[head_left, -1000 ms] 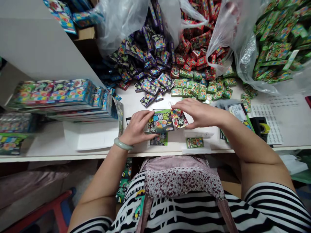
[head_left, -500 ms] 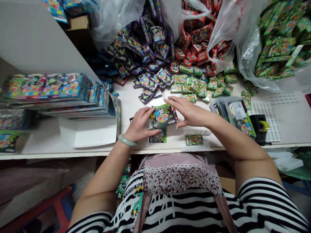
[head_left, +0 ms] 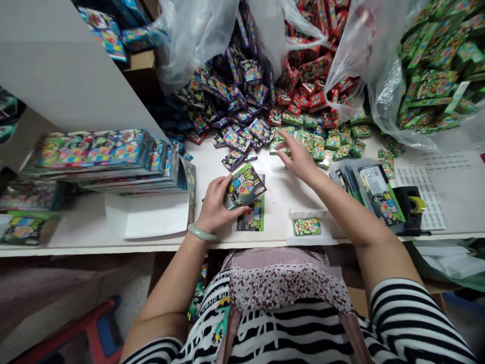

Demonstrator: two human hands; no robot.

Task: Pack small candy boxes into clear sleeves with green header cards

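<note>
My left hand [head_left: 215, 206] grips a flat black and green printed packet [head_left: 247, 188] by its left side, thumb along the lower edge. Beneath it, a similar black and green card or packet [head_left: 253, 218] lies on the white table. My right hand [head_left: 297, 155] is stretched forward with fingers apart, at the near edge of a cluster of small green boxes [head_left: 333, 137]. Its fingertips are at the boxes on the left of that cluster; whether they touch one I cannot tell. Small purple boxes [head_left: 235, 139] lie just left of my right fingertips.
Plastic bags hold heaps of red boxes [head_left: 312, 65] and green boxes [head_left: 435, 83] at the back. Stacked colourful cartons [head_left: 93, 149] stand left, by a white open tray [head_left: 157, 217]. A tape dispenser [head_left: 415, 205] and upright packets [head_left: 381, 189] are right.
My right hand has left the packet and moved forward to the green boxes. The packet stays in my left hand, now tilted up to the right. The view has shifted slightly.
</note>
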